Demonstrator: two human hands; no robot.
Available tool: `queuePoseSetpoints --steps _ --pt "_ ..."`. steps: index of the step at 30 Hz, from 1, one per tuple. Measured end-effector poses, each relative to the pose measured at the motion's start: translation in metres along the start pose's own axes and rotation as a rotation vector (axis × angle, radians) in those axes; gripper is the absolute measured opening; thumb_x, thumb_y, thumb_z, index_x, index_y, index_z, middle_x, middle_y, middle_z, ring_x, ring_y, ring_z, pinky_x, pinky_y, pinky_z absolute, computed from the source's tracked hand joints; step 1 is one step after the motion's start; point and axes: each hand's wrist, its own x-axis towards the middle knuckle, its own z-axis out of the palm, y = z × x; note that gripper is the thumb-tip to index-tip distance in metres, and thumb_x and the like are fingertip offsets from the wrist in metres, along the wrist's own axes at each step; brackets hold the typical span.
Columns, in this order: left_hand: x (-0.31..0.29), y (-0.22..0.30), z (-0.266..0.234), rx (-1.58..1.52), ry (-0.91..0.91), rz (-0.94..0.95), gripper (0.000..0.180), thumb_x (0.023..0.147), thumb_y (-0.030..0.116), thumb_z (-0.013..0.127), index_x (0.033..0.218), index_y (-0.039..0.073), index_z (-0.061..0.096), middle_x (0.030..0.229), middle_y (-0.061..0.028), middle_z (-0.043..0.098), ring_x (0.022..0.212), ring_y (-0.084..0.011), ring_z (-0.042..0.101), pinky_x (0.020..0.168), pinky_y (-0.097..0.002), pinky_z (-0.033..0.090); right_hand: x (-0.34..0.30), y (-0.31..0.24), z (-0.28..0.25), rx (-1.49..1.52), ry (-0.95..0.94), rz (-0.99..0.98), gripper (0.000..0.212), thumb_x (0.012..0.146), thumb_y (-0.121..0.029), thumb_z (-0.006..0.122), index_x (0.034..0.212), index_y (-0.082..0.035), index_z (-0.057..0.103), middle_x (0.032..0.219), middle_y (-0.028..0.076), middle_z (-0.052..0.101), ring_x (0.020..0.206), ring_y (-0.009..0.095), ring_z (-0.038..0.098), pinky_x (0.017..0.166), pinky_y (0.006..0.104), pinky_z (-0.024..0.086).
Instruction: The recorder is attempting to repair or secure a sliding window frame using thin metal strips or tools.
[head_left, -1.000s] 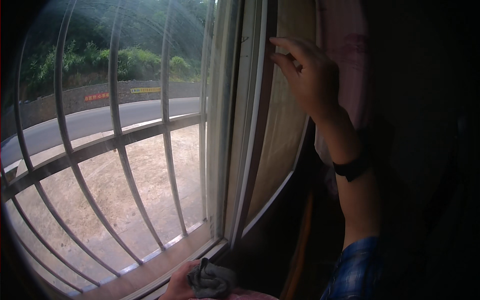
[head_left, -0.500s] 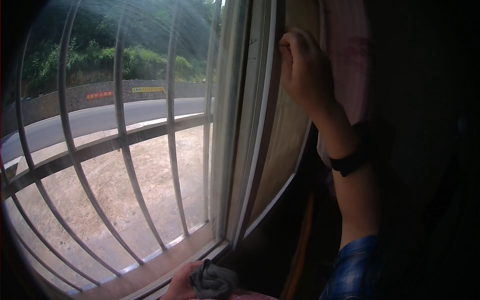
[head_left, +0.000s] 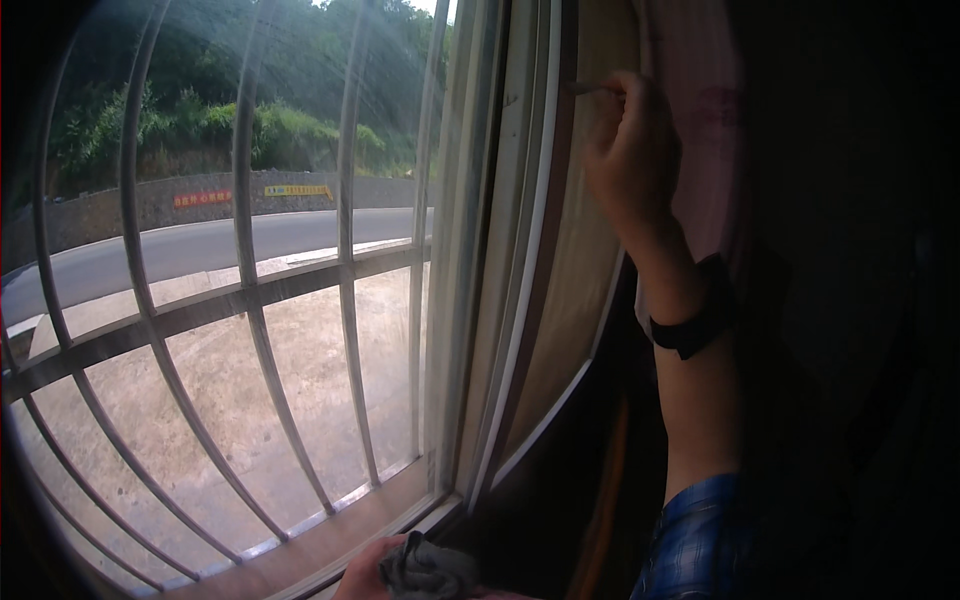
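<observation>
My right hand (head_left: 632,150) is raised beside the inner window frame (head_left: 545,200), its fingers pinched together. A thin, pale sliver (head_left: 592,91) runs from the fingertips toward the frame; its kind is too dim to make out. A dark band (head_left: 695,312) circles that wrist. At the bottom edge, my left hand (head_left: 362,572) is closed around a crumpled dark grey cloth (head_left: 430,568), close to the window sill. Most of the left hand's fingers are hidden behind the cloth.
Metal bars (head_left: 243,180) stand outside the window glass, with a road (head_left: 190,245) and a wall beyond. A pink curtain (head_left: 700,110) hangs behind my right hand. The window's lower track (head_left: 430,515) runs along the sill. The right side is dark.
My right hand has drawn slightly right and down, away from the frame, and the thin sliver now shows at its fingertips. My left hand keeps the cloth. The view has shifted slightly.
</observation>
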Motion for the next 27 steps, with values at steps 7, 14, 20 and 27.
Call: queuePoseSetpoints --steps 7,14,20,27 --pt "0.005 0.001 0.0 0.016 -0.013 0.014 0.057 0.081 0.021 0.081 0.13 0.005 0.056 0.112 -0.0139 0.069 0.104 -0.0263 0.067 0.094 -0.0397 0.051 0.018 0.016 -0.001 -0.074 0.064 -0.019 0.016 0.095 -0.01 0.058 0.106 0.0 0.054 0.098 0.017 0.062 0.088 0.036 0.066 0.074 0.0442 0.054" --pt "0.01 0.002 0.003 0.025 -0.039 0.028 0.057 0.081 0.02 0.082 0.129 0.004 0.057 0.112 -0.0135 0.069 0.103 -0.0256 0.067 0.093 -0.0391 0.052 0.036 0.033 0.002 -0.137 0.026 0.031 0.019 0.096 -0.014 0.056 0.109 0.0 0.055 0.103 0.019 0.064 0.094 0.038 0.066 0.079 0.0459 0.055" --pt "0.011 0.002 0.004 0.033 -0.066 0.039 0.057 0.08 0.02 0.082 0.129 0.004 0.057 0.111 -0.0131 0.069 0.102 -0.025 0.067 0.092 -0.0386 0.052 0.062 0.048 0.008 -0.209 0.02 0.107 0.019 0.096 -0.017 0.055 0.108 -0.002 0.056 0.106 0.02 0.064 0.095 0.039 0.066 0.081 0.0486 0.054" --pt "0.011 -0.001 0.003 0.044 -0.065 0.049 0.057 0.08 0.019 0.082 0.129 0.004 0.057 0.11 -0.0127 0.069 0.101 -0.0243 0.067 0.091 -0.0381 0.052 0.097 0.057 0.018 -0.265 -0.043 0.124 0.022 0.09 -0.017 0.058 0.108 -0.005 0.057 0.108 0.017 0.064 0.099 0.038 0.066 0.085 0.0474 0.054"
